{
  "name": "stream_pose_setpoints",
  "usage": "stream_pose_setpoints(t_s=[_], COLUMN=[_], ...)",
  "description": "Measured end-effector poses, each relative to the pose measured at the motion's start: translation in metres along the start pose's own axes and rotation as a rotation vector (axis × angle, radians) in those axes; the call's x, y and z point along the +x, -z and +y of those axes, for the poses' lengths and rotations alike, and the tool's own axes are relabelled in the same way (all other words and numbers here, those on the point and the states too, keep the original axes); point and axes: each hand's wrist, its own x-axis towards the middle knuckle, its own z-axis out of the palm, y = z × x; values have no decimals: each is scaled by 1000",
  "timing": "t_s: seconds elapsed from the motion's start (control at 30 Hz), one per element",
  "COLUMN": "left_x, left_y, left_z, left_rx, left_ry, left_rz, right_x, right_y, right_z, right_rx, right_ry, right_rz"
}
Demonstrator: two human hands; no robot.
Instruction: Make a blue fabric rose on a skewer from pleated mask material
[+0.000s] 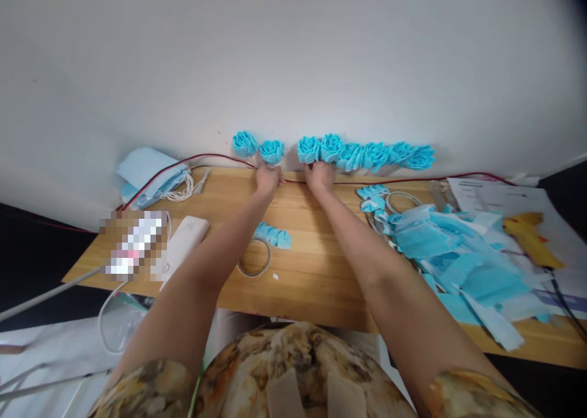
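Observation:
Blue flowers with folded petals stand in a row along the wall at the back of the table. My left hand [268, 178] is closed just under a blue flower [272, 151], its fingers pinching at the base. Another flower [244, 143] leans to the left of it. My right hand [320, 177] has its fingers curled at the bottom of two flowers, one blue flower [308, 150] at the left end of the longer row and its neighbour [331, 147]. The exact grip of the right fingertips is partly hidden.
A heap of blue cut strips [458, 253] lies right, beside a yellow glue gun [529, 238] on paper. Tape rolls [254, 274] and folded blue pieces [275, 235] lie mid-table. Left are a white power bank [187, 244] and bagged sheets [149, 170]. A red cable [389, 180] runs along the back.

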Motion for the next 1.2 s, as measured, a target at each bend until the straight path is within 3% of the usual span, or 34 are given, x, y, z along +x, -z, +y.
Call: stream_pose_setpoints(t_s=[0.4,0.7,0.97,1.2], left_x=[25,28,21,10], left_y=[-31,-49,-47,-38], left_z=[2,6,6,12], left_rx=[-25,-21,-23,-50], left_ry=[-42,-91,-79,-43], left_rz=[84,86,36,9], right_x=[5,7,-1,-24], right_y=[-6,-3,2,18], right_z=[10,16,20,30], right_rx=[37,55,79,104], right_ry=[1,44,104,183], right_rz=[12,8,-31,-67])
